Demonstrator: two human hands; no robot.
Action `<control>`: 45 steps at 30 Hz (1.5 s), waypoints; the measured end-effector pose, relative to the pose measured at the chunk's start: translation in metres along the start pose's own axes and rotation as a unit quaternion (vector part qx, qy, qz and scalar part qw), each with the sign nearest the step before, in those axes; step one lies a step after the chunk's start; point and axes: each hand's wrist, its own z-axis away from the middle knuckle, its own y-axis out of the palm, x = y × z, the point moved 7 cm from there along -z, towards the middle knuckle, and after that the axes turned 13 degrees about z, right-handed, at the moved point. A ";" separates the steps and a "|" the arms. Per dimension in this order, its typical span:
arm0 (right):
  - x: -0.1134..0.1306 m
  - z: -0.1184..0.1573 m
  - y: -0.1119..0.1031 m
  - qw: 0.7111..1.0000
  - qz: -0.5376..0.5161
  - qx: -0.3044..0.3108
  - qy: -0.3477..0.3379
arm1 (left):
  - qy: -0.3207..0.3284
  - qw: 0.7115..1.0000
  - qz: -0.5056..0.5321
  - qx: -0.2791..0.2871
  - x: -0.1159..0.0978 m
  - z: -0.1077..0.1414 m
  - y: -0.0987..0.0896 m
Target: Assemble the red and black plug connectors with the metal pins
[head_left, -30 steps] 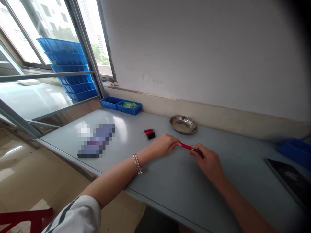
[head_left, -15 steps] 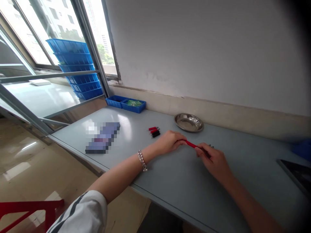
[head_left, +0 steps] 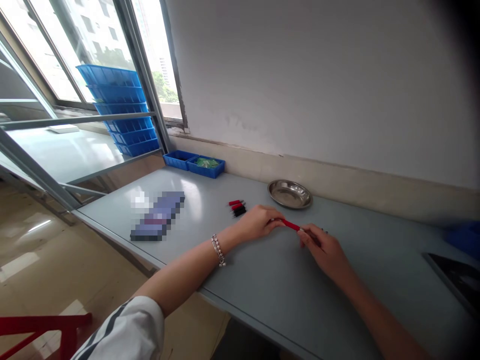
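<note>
A pale wall (head_left: 318,85) stands beyond the hands, behind a grey worktop (head_left: 277,290). The left hand (head_left: 264,221) pinches one end of a red pen-like tube (head_left: 291,225); the right hand (head_left: 324,247) has its fingers curled closed about the other end, so the tube bridges them. Whether the right palm hides more, I cannot tell. The step seems to be two-handed work on the tube, calling for a firm, aligned grip. Red and black pieces (head_left: 238,208) lie just beyond the left wrist, a steel dish (head_left: 290,195) farther out; the worktop's front edge passes beneath the left forearm, leaving manoeuvring room nearer the body.
</note>
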 end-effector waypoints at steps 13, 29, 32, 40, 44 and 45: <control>-0.029 0.002 -0.015 0.985 0.106 -0.093 0.098 | -0.400 0.862 -0.245 -0.191 0.100 0.044 -0.096; -0.042 0.001 -0.015 0.979 0.132 -0.087 0.129 | -0.510 0.826 -0.208 -0.120 0.143 0.070 -0.099; -0.044 0.001 -0.018 0.976 0.136 -0.097 0.140 | -0.505 0.833 -0.197 -0.113 0.144 0.068 -0.096; -0.067 0.001 -0.031 0.957 0.165 -0.110 0.213 | -0.464 0.862 -0.172 -0.109 0.134 0.053 -0.096; -0.078 0.001 -0.033 0.949 0.187 -0.097 0.235 | -0.405 0.896 -0.163 -0.084 0.118 0.040 -0.093; -0.081 0.001 -0.032 0.948 0.192 -0.090 0.239 | -0.387 0.905 -0.159 -0.071 0.114 0.036 -0.091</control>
